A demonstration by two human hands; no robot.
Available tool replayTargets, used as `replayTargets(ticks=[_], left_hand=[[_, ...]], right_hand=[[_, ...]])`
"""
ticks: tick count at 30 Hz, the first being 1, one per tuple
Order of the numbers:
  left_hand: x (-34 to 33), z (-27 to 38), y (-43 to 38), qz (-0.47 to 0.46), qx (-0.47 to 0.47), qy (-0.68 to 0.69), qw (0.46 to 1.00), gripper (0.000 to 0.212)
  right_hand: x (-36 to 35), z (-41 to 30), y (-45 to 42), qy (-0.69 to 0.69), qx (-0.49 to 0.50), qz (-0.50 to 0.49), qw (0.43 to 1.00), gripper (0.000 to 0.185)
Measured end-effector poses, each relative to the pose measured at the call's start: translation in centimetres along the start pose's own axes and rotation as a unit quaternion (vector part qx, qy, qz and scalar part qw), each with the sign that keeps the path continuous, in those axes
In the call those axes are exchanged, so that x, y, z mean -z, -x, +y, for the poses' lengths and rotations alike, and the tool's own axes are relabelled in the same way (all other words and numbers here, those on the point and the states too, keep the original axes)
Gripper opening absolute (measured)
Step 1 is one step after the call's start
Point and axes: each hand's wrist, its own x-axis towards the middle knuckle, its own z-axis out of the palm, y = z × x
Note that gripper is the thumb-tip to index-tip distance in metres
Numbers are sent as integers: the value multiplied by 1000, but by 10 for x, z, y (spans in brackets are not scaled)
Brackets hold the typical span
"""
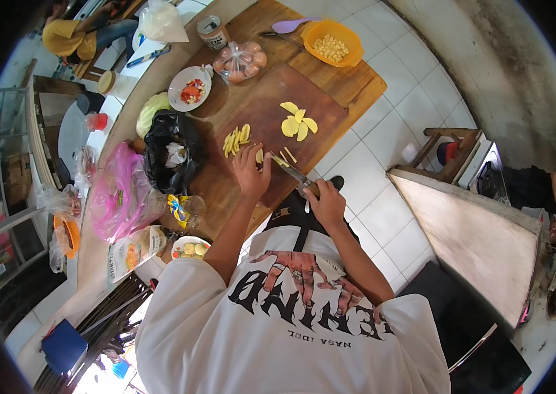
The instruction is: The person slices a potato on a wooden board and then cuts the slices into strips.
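Observation:
My right hand (327, 203) is closed round the handle of a kitchen knife (290, 169), whose blade points up and left over a reddish-brown cutting board (243, 112). At the blade's tip, my left hand (252, 170) rests its fingertips on a pale yellow piece (259, 156), seemingly potato, mostly hidden by the fingers. A few thin cut sticks (289, 155) lie just beyond the blade. Left of them is a pile of yellow sticks (235, 140). Several flat yellow slices (299, 121) lie farther up the board.
An orange bowl of pale cubes (358, 55), a purple spoon (292, 24), bagged eggs (239, 62), a can (213, 33) and a plate of chopped red pieces (174, 91) stand beyond the board. A black plastic bag (156, 167), pink bag (123, 197) and bowl of peeled pieces (176, 248) are at left.

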Motion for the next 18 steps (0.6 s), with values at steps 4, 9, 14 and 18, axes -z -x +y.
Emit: replayTargets(ticks=[4, 9, 14, 18], left_hand=[[4, 14, -8, -51, -19, -4, 999, 46], [-9, 9, -12, -58, -8, -1, 998, 47], [6, 20, -26, -112, -152, 30, 982, 33], [-2, 1, -17, -120, -174, 20, 977, 21]], right_hand=[[6, 1, -11, 24, 46, 22, 998, 36], [15, 3, -15, 50, 45, 21, 998, 35], [22, -2, -17, 34, 36, 9, 999, 31], [29, -4, -19, 49, 18, -23, 998, 31]])
